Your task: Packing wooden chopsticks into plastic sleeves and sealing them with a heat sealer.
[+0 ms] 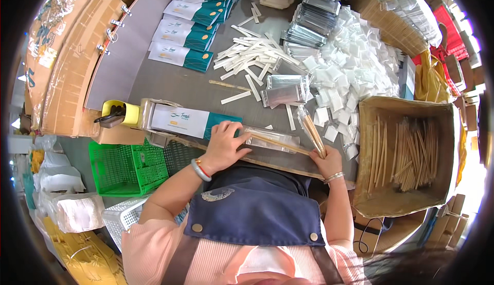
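My right hand [328, 162] is closed round the lower end of a bundle of thin wooden sticks [311, 129], which stands tilted in clear wrap. A single wooden stick [280, 143] runs from its fingers toward my left hand [225, 145]. The left fingers are curled over the teal end of a white-and-teal printed packet [181, 121], with thumb and forefinger at the end of a clear plastic sleeve [272, 139]. That sleeve lies flat under the stick, near the table's front edge. Exactly what the left fingertips grip is partly hidden.
An open cardboard box [366, 182] of wooden sticks stands at the right. Beyond my hands lie white strips [247, 56], silvery packets [284, 90] and a heap of small white sachets [347, 58]. Printed packets [180, 56] are stacked far left. A green basket [116, 169] sits lower left.
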A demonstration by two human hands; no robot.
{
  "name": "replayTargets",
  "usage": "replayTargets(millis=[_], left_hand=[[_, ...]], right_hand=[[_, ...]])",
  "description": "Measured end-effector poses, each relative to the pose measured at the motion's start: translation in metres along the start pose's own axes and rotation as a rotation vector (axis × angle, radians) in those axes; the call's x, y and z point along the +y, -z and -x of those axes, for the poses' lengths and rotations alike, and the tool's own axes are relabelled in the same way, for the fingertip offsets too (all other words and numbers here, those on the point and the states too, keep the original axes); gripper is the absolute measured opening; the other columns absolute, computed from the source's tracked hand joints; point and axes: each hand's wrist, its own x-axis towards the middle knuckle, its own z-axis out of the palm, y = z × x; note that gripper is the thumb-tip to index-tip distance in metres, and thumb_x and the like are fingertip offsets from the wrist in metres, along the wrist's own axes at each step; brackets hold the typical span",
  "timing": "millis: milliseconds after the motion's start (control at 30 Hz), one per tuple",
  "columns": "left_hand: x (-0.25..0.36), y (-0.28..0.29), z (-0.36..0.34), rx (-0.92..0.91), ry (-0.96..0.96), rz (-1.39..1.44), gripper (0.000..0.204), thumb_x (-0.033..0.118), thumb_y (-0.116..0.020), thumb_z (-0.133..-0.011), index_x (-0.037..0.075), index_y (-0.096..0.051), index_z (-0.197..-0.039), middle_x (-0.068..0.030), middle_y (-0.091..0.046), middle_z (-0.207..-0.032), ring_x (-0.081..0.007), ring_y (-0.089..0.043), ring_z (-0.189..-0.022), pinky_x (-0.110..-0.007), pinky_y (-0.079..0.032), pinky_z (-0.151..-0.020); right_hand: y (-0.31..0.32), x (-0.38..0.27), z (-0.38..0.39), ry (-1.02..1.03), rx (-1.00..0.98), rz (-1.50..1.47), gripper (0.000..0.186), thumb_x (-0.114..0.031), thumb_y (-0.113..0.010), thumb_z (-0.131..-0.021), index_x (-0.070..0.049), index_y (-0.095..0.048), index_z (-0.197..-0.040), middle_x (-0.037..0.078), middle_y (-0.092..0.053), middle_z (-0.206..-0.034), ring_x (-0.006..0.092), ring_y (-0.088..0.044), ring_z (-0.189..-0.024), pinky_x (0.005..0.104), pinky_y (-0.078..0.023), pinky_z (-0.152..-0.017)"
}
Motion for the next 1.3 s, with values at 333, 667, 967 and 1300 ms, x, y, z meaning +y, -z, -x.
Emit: replayTargets(millis=[333,667,967,1300], left_hand=[[-0.041,0.013,-0.005,-0.023,-0.266,-0.022,0.053,0.026,-0.079,-0.062,0.018,-0.064,-0.112,-0.0081,-0.053,-0.120,-0.0322,-0.045,-0.109,-0.043,-0.037,-0.094],[-0.014,0.002,-0.021,-0.047,-0.265,-0.067,0.067,0.027,-0.081,-0.058,0.005,-0.057,-0.116,-0.0080,-0.052,-0.115,-0.0293,-0.045,-0.109,-0.041,-0.036,-0.094],[-0.010,-0.003,-0.034,-0.056,-0.276,-0.026,0.065,0.023,-0.080,-0.056,0.011,-0.057,-0.116,-0.0066,-0.055,-0.110,-0.0275,-0.047,-0.107,-0.042,-0.037,-0.089],[-0.031,0.060,-0.066,-0.150,-0.459,-0.195,0.035,0.007,-0.067,-0.053,0.014,-0.063,-0.086,-0.0120,-0.056,-0.105,-0.0332,-0.052,-0.099,-0.045,-0.042,-0.081]], right_hand=[[-0.035,-0.043,-0.015,0.129,-0.070,0.016,0.030,-0.030,-0.072,-0.073,-0.001,-0.064,-0.078,0.020,-0.061,-0.068,0.0371,-0.061,-0.067,0.0424,-0.048,-0.061],[-0.047,-0.047,-0.022,0.105,0.028,-0.103,0.028,-0.023,-0.076,-0.068,-0.001,-0.060,-0.078,0.019,-0.063,-0.070,0.0360,-0.063,-0.068,0.0405,-0.049,-0.064],[-0.065,-0.081,-0.034,0.154,-0.478,-0.357,0.050,-0.027,-0.074,-0.072,-0.001,-0.050,-0.107,0.018,-0.065,-0.084,0.0271,-0.067,-0.073,0.0365,-0.053,-0.064],[0.000,-0.071,0.002,0.311,-0.006,0.215,0.058,-0.031,-0.083,-0.059,-0.006,-0.059,-0.105,0.016,-0.067,-0.086,0.0329,-0.065,-0.081,0.0378,-0.052,-0.072]])
